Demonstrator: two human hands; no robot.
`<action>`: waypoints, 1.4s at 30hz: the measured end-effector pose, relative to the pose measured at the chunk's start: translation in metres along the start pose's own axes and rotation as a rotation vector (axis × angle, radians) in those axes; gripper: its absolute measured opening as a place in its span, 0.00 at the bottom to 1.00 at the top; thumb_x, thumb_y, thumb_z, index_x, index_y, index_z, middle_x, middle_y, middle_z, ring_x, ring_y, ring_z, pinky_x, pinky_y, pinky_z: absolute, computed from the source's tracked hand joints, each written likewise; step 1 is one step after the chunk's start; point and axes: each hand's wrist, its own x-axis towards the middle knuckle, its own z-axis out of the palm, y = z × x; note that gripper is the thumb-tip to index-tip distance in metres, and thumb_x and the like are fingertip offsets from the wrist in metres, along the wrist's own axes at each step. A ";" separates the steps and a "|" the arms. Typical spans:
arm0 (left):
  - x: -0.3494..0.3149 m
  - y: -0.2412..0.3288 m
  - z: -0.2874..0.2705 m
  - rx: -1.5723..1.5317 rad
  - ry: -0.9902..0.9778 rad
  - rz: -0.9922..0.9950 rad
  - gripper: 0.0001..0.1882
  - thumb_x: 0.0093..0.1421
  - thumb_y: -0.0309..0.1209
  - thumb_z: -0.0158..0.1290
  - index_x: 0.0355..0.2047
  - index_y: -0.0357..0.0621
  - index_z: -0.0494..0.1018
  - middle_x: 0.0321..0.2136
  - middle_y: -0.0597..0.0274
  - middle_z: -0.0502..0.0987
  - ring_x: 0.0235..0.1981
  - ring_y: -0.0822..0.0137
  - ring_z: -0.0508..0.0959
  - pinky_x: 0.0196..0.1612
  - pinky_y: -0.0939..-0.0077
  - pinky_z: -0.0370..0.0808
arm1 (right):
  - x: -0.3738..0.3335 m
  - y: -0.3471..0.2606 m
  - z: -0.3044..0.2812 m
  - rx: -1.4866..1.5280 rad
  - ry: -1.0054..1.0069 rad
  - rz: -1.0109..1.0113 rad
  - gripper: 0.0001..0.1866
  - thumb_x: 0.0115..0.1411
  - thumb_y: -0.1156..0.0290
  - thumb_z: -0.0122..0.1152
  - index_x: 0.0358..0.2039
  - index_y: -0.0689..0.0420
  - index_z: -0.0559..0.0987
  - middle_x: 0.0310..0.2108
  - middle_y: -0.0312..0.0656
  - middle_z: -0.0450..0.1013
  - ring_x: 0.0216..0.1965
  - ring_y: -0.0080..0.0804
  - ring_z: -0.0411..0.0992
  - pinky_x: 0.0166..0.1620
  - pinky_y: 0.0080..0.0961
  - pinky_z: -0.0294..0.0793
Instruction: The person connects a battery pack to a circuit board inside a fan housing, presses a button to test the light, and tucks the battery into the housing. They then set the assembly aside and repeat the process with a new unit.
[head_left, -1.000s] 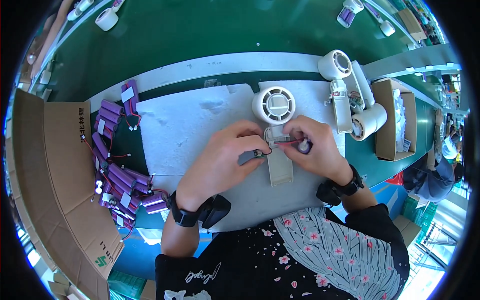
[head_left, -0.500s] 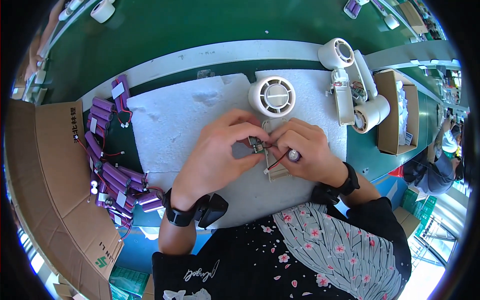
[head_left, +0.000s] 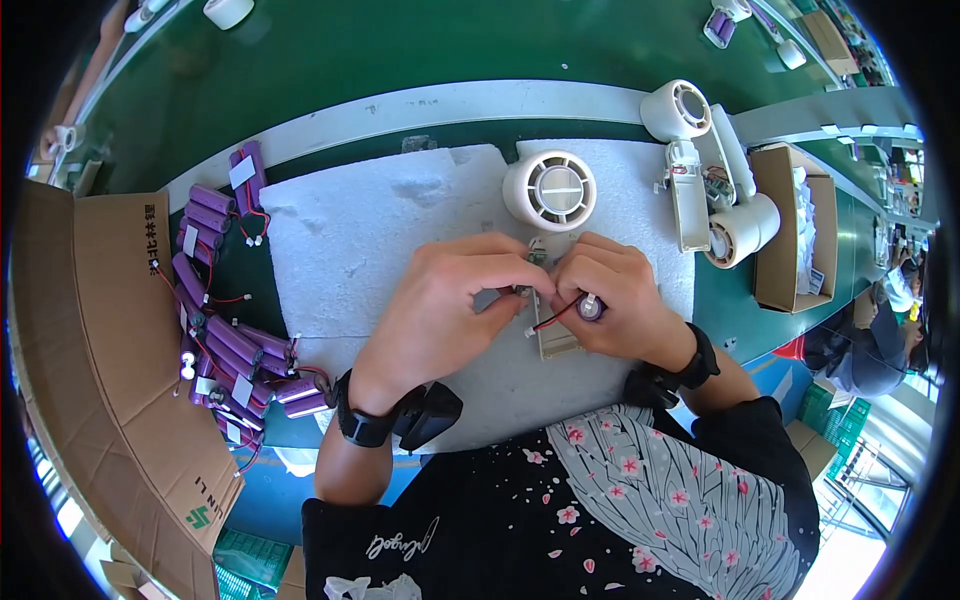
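Observation:
On a white foam pad (head_left: 350, 215), a white handheld fan lies with its round head (head_left: 550, 192) away from me and its open, tray-like handle (head_left: 556, 335) toward me. Over the handle, my left hand (head_left: 440, 300) pinches a small circuit board (head_left: 522, 290), mostly hidden by the fingers. My right hand (head_left: 625, 300) is closed round a purple battery cell (head_left: 590, 308), only one end of which shows. A red-and-black wire lead with a small white plug (head_left: 531, 331) hangs out between my hands. The fingertips of both hands meet closely, so the contact there is hidden.
Purple battery packs (head_left: 230, 345) with wire leads are heaped at left beside a large cardboard box (head_left: 120, 330). Opened fans (head_left: 690, 195) and a carton of white parts (head_left: 795, 225) stand at right. A pale rail (head_left: 450, 105) runs along the far green surface (head_left: 420, 45).
My left fingers have shifted slightly up and right, now covering more of the circuit board. The right hand stays nearly in place. White fans on the far green surface have slid right.

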 end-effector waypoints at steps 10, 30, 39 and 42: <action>-0.001 -0.002 0.003 -0.079 -0.051 -0.033 0.13 0.46 0.13 0.58 0.33 0.40 0.78 0.31 0.57 0.78 0.31 0.64 0.81 0.35 0.76 0.77 | -0.001 0.000 0.002 -0.034 0.009 0.015 0.14 0.39 0.84 0.67 0.20 0.55 0.69 0.22 0.37 0.71 0.25 0.35 0.70 0.26 0.26 0.68; 0.000 0.001 0.012 -0.062 0.038 -0.055 0.09 0.48 0.18 0.63 0.30 0.38 0.76 0.28 0.59 0.77 0.29 0.66 0.80 0.32 0.79 0.77 | -0.006 0.001 -0.005 -0.010 0.281 0.033 0.14 0.44 0.85 0.68 0.28 0.56 0.73 0.27 0.41 0.72 0.25 0.28 0.70 0.27 0.22 0.69; -0.001 -0.003 0.010 -0.138 0.065 -0.151 0.05 0.55 0.22 0.62 0.32 0.34 0.78 0.28 0.58 0.79 0.27 0.70 0.80 0.31 0.80 0.78 | -0.005 0.001 -0.006 -0.019 0.161 0.066 0.11 0.43 0.82 0.69 0.29 0.58 0.79 0.26 0.40 0.72 0.24 0.28 0.72 0.25 0.21 0.70; -0.002 -0.007 0.011 -0.158 0.063 -0.198 0.05 0.56 0.22 0.60 0.32 0.32 0.78 0.28 0.58 0.79 0.27 0.72 0.80 0.31 0.80 0.78 | -0.006 0.001 -0.008 -0.045 0.113 0.009 0.10 0.43 0.81 0.70 0.28 0.57 0.81 0.25 0.39 0.72 0.23 0.29 0.72 0.24 0.22 0.69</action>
